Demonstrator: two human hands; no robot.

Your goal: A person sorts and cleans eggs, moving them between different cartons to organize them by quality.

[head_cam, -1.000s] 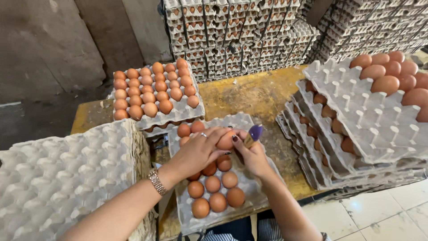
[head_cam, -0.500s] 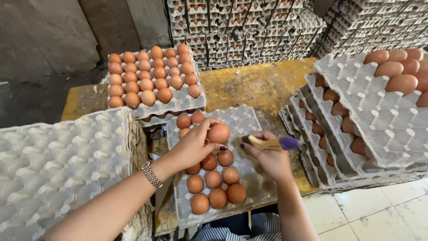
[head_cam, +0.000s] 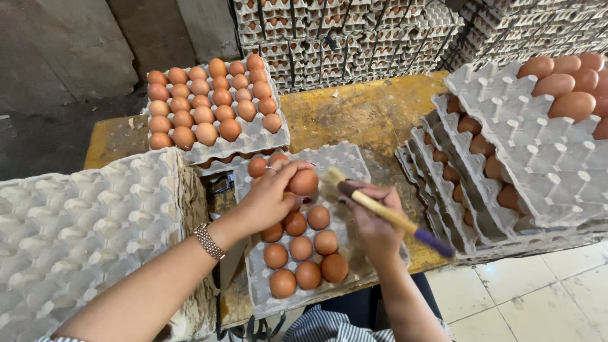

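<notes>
Fingers, left: my left hand [head_cam: 269,199] is curled around one brown egg [head_cam: 304,182], fingertips closed over its top and side, lifting it just above the grey pulp tray [head_cam: 345,161] in front of me.
Fingers, right: my right hand [head_cam: 375,218] is closed around the wooden handle of a brush [head_cam: 386,215], bristle end pointing at the held egg, purple end sticking out past my wrist to the right.
Brush and egg: bristles sit just beside the egg (I cannot tell whether they actually touch it).
Tray under my hands: partly filled, with a cluster of brown eggs [head_cam: 303,248] in its near half and bare cups at the far right.
Wrist: a metal bracelet [head_cam: 208,241] on my left arm.
Far left of the table: a stack topped by a tray of brown eggs [head_cam: 209,101], nearly full.
Near left: a tall stack of empty trays [head_cam: 76,234], close to my left forearm.
Right: slanted stacks of egg trays [head_cam: 506,158], eggs showing between layers and on top at the far corner.
Surface: a worn yellow table [head_cam: 367,111].
Background: a wall of stacked trays [head_cam: 342,31].
</notes>
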